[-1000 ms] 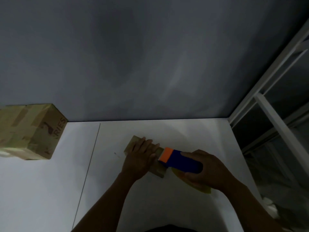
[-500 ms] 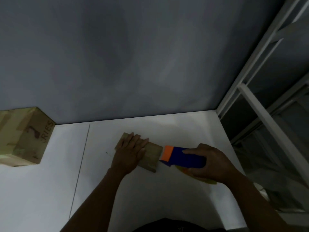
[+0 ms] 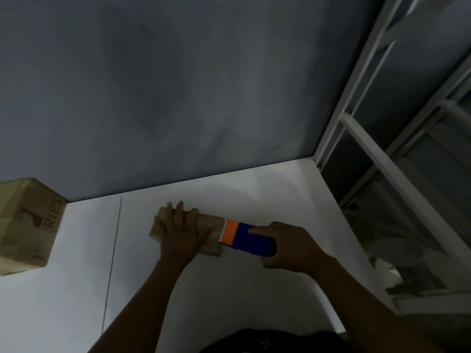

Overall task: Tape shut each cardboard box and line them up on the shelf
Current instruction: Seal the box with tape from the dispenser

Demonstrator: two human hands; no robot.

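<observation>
A small flat cardboard box (image 3: 209, 224) lies on the white table (image 3: 76, 289) near the middle. My left hand (image 3: 179, 235) rests flat on its left half, fingers straight, pressing it down. My right hand (image 3: 293, 247) grips a blue tape dispenser (image 3: 251, 239) with an orange front, whose orange end sits at the box's right edge. A thin clear strip shows between the orange end and the box. A larger taped cardboard box (image 3: 28, 225) with printed letters stands at the far left.
A grey wall (image 3: 178, 85) rises behind the table. White metal shelf frames (image 3: 382, 161) stand to the right, past the table's right edge. A thin seam line (image 3: 113, 258) runs across the tabletop left of my hands.
The dispenser slid right along the small box, from over its top to its right edge. My left hand stayed pressed on the box. The view shifted left and down slightly.
</observation>
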